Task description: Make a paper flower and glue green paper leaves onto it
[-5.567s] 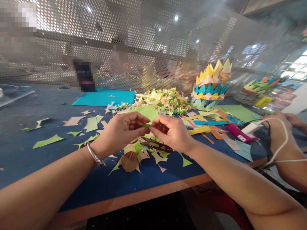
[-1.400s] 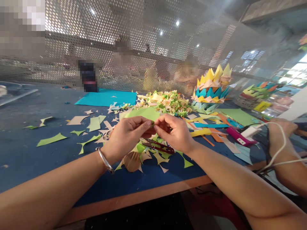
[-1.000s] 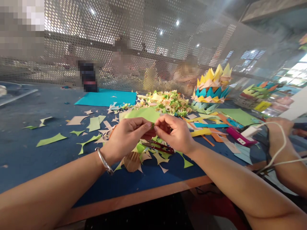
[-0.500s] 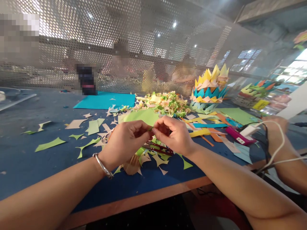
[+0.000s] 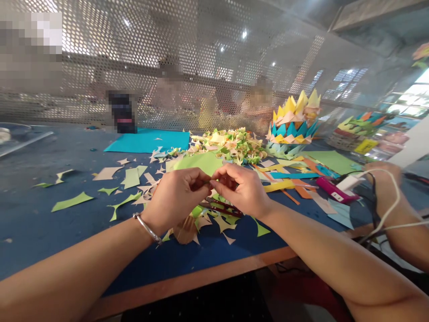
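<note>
My left hand (image 5: 182, 190) and my right hand (image 5: 239, 190) meet above the blue table, thumbs and fingertips pinched together. Between them is a small piece of green paper, almost wholly hidden by the fingers. A silver bangle (image 5: 147, 229) circles my left wrist. Below the hands lie a dark red slotted tool (image 5: 224, 208), partly covered, and a round brown piece (image 5: 185, 230) among star-shaped paper offcuts (image 5: 223, 223). Just behind the hands is a light green sheet (image 5: 201, 162), with a heap of small folded paper pieces (image 5: 231, 145) beyond it.
A blue sheet (image 5: 149, 141) lies at the back left by a dark blurred object (image 5: 122, 112). Tiered pointed paper shapes (image 5: 295, 127) stand at the back right. Paper strips (image 5: 291, 175), a magenta power strip (image 5: 335, 190) with cables, and another person's arm (image 5: 390, 201) are to the right.
The view has shifted very slightly. Both hands keep their pinch in nearly the same place, and the green edge seen between the fingertips is now hidden.
</note>
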`<move>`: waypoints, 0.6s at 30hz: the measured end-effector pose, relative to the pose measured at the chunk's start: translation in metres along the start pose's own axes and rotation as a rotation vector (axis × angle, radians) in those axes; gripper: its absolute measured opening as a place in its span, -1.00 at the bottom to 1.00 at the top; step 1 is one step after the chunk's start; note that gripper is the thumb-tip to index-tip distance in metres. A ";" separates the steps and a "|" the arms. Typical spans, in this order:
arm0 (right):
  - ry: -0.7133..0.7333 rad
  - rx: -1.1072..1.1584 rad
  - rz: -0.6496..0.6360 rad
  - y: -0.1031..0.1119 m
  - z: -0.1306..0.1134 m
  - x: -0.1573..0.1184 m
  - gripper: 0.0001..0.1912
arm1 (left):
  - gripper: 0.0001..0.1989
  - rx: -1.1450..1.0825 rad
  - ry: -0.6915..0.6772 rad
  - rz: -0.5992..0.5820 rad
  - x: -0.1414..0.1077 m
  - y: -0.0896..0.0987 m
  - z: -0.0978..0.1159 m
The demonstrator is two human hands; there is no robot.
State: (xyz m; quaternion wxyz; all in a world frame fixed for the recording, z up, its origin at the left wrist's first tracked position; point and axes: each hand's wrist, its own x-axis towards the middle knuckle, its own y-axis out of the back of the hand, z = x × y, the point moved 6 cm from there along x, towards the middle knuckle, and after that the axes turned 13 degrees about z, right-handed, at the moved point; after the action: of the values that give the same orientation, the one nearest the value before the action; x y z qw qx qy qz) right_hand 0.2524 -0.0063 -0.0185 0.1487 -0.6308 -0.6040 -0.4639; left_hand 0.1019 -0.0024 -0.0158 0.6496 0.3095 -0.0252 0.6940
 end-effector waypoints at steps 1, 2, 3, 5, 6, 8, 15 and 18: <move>0.003 -0.005 0.001 0.000 -0.001 0.000 -0.94 | -0.90 -0.001 -0.003 0.003 0.000 0.000 0.000; 0.007 -0.010 0.003 0.000 -0.001 0.000 -0.94 | -0.91 -0.002 -0.005 0.005 0.000 0.000 0.000; 0.010 -0.015 0.005 0.001 -0.002 0.000 -0.95 | -0.92 -0.003 -0.003 0.004 0.000 0.000 0.000; 0.009 -0.023 0.005 0.001 -0.002 0.001 -0.95 | -0.93 -0.023 0.027 -0.011 0.001 -0.001 -0.002; 0.008 -0.024 0.003 0.001 -0.002 0.001 -0.95 | -0.95 -0.049 0.058 -0.033 0.001 -0.002 -0.004; 0.003 -0.021 -0.001 0.001 -0.001 0.001 -0.94 | -0.97 -0.130 0.140 -0.098 0.001 -0.006 -0.009; -0.100 0.065 -0.042 -0.001 0.006 -0.001 -0.90 | -0.94 -0.337 0.291 -0.280 0.003 -0.016 -0.021; -0.138 0.102 -0.054 0.000 0.007 -0.002 -0.90 | -0.89 -0.370 0.292 -0.299 0.004 -0.016 -0.020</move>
State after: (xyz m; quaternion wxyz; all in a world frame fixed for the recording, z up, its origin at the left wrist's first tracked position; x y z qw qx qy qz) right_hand 0.2554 -0.0019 -0.0237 0.1264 -0.6363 -0.6524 -0.3918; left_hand 0.1089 0.0126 -0.0364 0.7870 0.0826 -0.0117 0.6113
